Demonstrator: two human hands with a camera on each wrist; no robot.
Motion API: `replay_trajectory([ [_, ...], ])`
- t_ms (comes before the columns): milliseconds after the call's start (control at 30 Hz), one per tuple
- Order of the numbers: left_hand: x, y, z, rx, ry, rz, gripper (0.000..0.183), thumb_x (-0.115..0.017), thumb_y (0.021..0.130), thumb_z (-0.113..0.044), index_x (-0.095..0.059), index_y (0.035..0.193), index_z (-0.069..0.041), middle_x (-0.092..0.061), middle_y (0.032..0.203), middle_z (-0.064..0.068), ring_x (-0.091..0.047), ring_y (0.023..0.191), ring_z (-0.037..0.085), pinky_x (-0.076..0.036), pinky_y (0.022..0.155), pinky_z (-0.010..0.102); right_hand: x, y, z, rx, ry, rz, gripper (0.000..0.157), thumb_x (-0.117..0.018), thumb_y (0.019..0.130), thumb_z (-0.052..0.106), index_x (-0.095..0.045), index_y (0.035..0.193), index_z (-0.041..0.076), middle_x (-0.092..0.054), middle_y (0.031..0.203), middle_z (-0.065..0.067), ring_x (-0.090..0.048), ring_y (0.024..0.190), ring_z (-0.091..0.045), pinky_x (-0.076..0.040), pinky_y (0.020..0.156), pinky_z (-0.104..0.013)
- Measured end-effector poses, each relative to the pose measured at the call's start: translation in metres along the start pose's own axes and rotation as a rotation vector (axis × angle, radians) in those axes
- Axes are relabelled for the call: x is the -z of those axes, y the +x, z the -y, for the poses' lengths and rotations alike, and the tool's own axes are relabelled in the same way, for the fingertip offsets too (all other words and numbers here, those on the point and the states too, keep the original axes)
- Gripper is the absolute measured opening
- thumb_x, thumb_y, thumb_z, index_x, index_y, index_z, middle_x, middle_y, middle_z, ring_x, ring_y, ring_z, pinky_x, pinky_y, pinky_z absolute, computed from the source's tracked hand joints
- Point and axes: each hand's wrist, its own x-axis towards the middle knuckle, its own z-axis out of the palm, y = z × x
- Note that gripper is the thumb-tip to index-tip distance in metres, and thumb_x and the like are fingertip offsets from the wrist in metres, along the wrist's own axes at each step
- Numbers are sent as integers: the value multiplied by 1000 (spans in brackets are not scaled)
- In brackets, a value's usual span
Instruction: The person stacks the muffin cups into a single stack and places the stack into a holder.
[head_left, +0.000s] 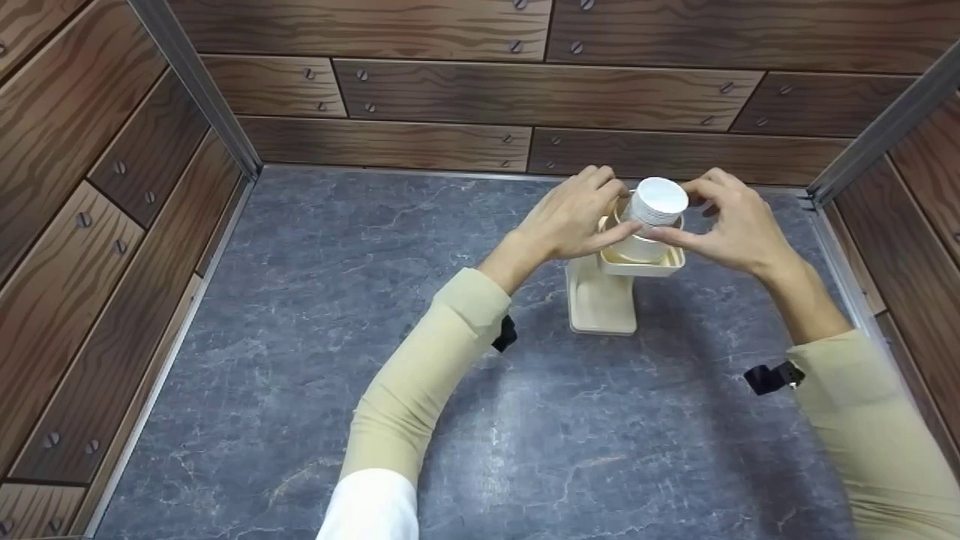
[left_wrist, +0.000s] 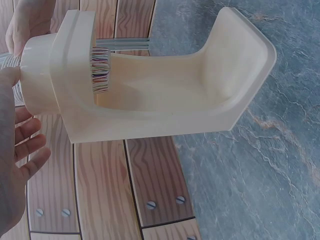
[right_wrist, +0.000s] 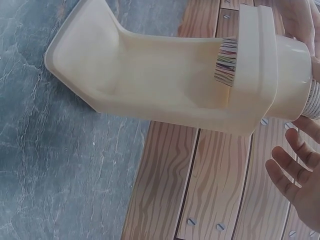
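A stack of white paper cups, its ridged rims on top, stands in the round collar of a cream cup dispenser. Under the collar a band with thin coloured stripes pokes out. My left hand holds the stack from the left, thumb across its near side and fingers toward the back. From the right, my right hand grips the same stack, with its thumb in front near the left thumb. In the right wrist view several right-hand fingers spread loosely off the dispenser.
The dispenser's base rests on a dark blue-grey marbled table. Wood-patterned panels wall the back and both sides, with metal strips in the corners. A small black camera sits at the right wrist.
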Motion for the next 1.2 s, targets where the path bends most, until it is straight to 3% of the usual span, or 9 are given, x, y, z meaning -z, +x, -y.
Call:
replay_trajectory([
  [300, 0, -1, 0, 0, -2, -3, 50, -56, 104, -54, -66, 126, -11, -63, 116, 5, -59, 105, 20, -50, 91, 33, 0, -2, -5, 1, -18, -7, 58, -93, 76, 38, -74, 117, 2, -66, 100, -10, -57, 90, -18, -41, 79, -25],
  [533, 1, 1, -1, 20, -2, 30, 55, -53, 105, -57, -65, 131, -11, -63, 121, 4, -59, 110, 20, -50, 94, 32, -2, -2, -3, 22, -25, -27, 57, -92, 76, 38, -74, 116, 0, -66, 98, -12, -59, 90, -21, -44, 79, -30],
  [767, 4, 7, -4, 34, -18, 21, 59, -51, 105, -61, -65, 134, -11, -65, 124, 3, -59, 111, 19, -50, 97, 30, -3, -2, -2, 56, -26, -51, 54, -93, 76, 35, -74, 113, 0, -67, 97, -11, -57, 87, -16, -41, 77, -20],
  [933, 7, 10, -5, 40, 3, 13, 59, -51, 105, -61, -64, 136, -13, -65, 123, 2, -59, 110, 19, -50, 93, 30, -4, -2, -1, 86, -33, -71, 52, -93, 75, 32, -74, 112, 1, -67, 95, -11, -53, 84, -10, -40, 75, -17],
  [1200, 8, 10, -6, 49, 30, 30, 60, -48, 105, -62, -64, 138, -15, -65, 124, 1, -58, 108, 18, -50, 89, 30, -5, -1, -1, 129, -63, -81, 50, -94, 74, 29, -73, 110, 1, -68, 94, -11, -58, 84, -16, -42, 74, -19],
])
